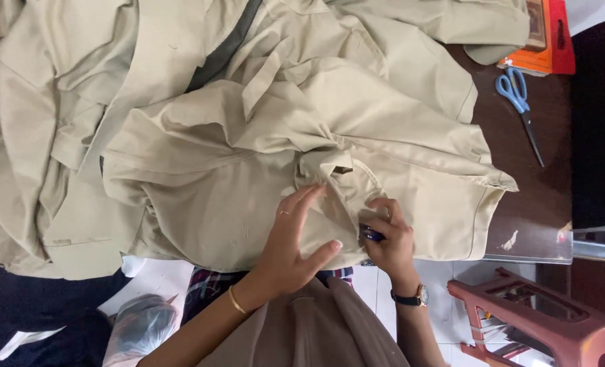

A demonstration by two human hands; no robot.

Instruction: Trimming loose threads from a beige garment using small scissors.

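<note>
The left hand (295, 234) lies open and flat on the crumpled beige cotton garment (248, 170), pinning it taut at table centre. The right hand (387, 234), at three o'clock beside it, is closed around a dark blue pen-like tool (372, 235), steadied against the cloth.

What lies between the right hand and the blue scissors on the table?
In the head view, beige garment then bare dark table separate the right hand from the scissors.
</note>
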